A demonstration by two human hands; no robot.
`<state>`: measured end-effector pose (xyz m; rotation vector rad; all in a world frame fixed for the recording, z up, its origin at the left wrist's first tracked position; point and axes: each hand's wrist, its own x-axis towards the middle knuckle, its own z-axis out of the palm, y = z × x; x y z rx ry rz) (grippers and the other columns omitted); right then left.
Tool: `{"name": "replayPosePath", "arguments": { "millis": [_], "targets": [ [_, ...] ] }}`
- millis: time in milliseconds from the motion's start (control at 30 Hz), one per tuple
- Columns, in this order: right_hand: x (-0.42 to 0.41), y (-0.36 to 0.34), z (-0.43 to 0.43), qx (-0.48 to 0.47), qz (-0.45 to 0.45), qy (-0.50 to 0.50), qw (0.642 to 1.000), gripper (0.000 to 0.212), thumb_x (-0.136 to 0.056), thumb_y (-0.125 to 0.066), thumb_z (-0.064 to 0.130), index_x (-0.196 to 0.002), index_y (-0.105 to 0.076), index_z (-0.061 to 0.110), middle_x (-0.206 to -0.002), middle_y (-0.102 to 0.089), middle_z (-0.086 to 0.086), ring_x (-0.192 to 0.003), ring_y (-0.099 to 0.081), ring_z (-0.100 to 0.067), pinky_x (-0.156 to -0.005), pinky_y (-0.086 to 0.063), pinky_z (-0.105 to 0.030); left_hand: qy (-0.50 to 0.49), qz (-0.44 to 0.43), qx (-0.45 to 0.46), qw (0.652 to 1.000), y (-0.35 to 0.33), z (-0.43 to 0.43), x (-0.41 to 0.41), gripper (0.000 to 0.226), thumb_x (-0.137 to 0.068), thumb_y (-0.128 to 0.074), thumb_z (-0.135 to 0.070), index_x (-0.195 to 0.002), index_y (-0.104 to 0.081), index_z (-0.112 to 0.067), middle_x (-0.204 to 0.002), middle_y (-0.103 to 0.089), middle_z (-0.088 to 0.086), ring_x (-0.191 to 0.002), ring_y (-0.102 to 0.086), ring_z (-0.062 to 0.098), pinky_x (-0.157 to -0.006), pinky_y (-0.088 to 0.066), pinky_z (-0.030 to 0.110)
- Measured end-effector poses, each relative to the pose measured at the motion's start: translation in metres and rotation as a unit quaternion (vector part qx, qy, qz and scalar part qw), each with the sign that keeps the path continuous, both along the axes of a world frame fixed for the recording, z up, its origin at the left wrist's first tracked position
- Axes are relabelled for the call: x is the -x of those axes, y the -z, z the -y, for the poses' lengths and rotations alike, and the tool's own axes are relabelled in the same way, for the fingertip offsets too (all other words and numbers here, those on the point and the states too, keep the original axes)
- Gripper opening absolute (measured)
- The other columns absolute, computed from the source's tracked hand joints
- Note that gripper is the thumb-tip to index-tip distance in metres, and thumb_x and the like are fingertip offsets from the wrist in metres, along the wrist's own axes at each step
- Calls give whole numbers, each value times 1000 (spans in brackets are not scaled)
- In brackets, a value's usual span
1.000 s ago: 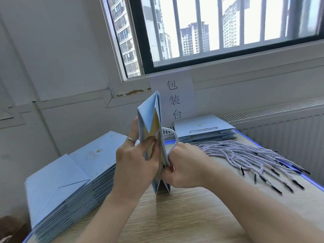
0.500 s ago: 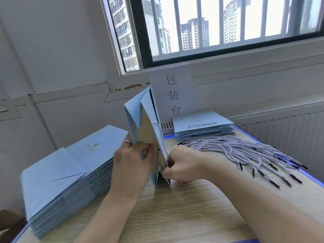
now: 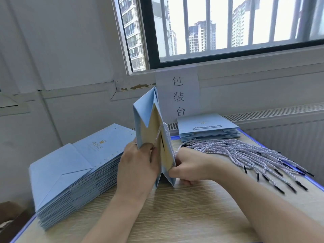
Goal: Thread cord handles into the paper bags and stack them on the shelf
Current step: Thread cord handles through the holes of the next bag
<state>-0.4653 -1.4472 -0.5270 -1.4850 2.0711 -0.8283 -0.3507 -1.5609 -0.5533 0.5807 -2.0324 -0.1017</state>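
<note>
At the middle of the desk [image 3: 175, 216] we keep one paper bag [image 3: 150, 120] standing on edge, its mouth turned toward us and the cream lining showing. Our left hand [image 3: 138, 165] grips the left wall, thumb pressed inside. Our right hand [image 3: 189, 167] is curled round the lower edge of the right wall; whether it also pinches a cord tip behind the paper we cannot tell. A cord [image 3: 158, 135] crosses the open mouth from the left thumb up to the right wall.

To do this step well, we judge that the walls should stay spread so the punched holes remain reachable. The cord should be drawn through steadily rather than jerked, since the paper around a hole could tear. The left thumb should pin the strand so it does not slip back out.

The unthreaded bags [image 3: 73, 165] lie stacked at 9 o'clock, the loose cords [image 3: 245, 153] fan out at 3 o'clock, and the finished bags [image 3: 206, 128] sit at 1 o'clock under the paper sign [image 3: 178, 95].

Compared with half a second ago, the bag stands more upright and gapes wider. A second ago the cord arched as a round loop above the right hand; now it lies pulled nearly straight.
</note>
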Motion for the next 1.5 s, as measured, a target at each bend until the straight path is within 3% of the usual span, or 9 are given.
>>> {"name": "replayPosePath", "arguments": {
  "millis": [100,200,367,500,600,700,967,1167,1500],
  "targets": [
    [-2,-1,-1,-5,-24,-7,1000,51,-85,-52,11,-36,-57,25,-36,-47,5,-35,-40,-13,-45,-36,-22,14,38,-16,999,2,0,1,20,-89,-67,-28,-73,-74,-17,-65,-58,9,-60,-53,30,-55,-44,32],
    [-1,-2,-2,-2,-85,-14,996,55,-87,-55,16,-34,-45,14,-31,-38,5,-32,-32,-11,-40,-28,-21,41,40,-28,998,1,3,0,22,-88,-65,-29,-71,-75,-19,-65,-63,7,-62,-58,26,-57,-43,29],
    [-1,-5,-2,136,-248,19,959,58,-83,-64,30,-43,-25,15,-42,-18,-1,-46,-19,-19,-48,-22,-32,62,20,-35,997,-2,5,-7,22,-85,-68,-29,-67,-75,-17,-61,-63,5,-58,-55,21,-56,-33,25],
    [-6,-5,0,132,-312,0,941,50,-85,-57,22,-45,-29,11,-45,-22,-6,-46,-20,-21,-47,-22,-31,66,31,-26,997,-1,3,-6,33,-86,-54,-38,-59,-61,-22,-60,-60,-1,-53,-43,11,-51,-25,11],
    [-7,-5,0,101,-342,3,934,45,-88,-54,24,-51,-35,7,-48,-28,-6,-47,-24,-22,-48,-24,-32,68,27,-11,997,-7,-3,-8,22,-89,-44,-35,-71,-53,-25,-64,-57,-5,-55,-41,13,-52,-26,14],
    [-7,-6,0,90,-339,3,936,46,-89,-55,26,-53,-36,6,-50,-30,-8,-47,-26,-22,-47,-24,-32,103,-28,-35,994,-12,-6,-13,23,-88,-41,-33,-87,-61,-22,-62,-49,-6,-58,-45,12,-55,-29,17],
    [-6,-1,4,107,-307,-2,946,45,-84,-57,22,-49,-32,7,-49,-24,-8,-46,-21,-22,-48,-26,-31,96,-45,0,994,-9,-2,-8,23,-88,-58,-28,-76,-73,-16,-58,-57,0,-46,-43,13,-48,-35,22],
    [-6,-1,3,109,-279,-12,954,49,-85,-57,18,-48,-27,11,-50,-20,-7,-49,-17,-21,-49,-23,-33,120,-37,-59,990,-6,0,-6,32,-84,-55,-27,-52,-50,-26,-47,-51,2,-50,-43,21,-47,-35,30],
    [-4,0,2,102,-239,-18,965,48,-88,-56,17,-50,-26,11,-53,-20,-9,-49,-14,-19,-48,-17,-31,108,-21,-29,994,-10,-6,-10,25,-86,-52,-29,-73,-71,-21,-52,-54,2,-49,-46,23,-48,-42,36]
  ]
}}
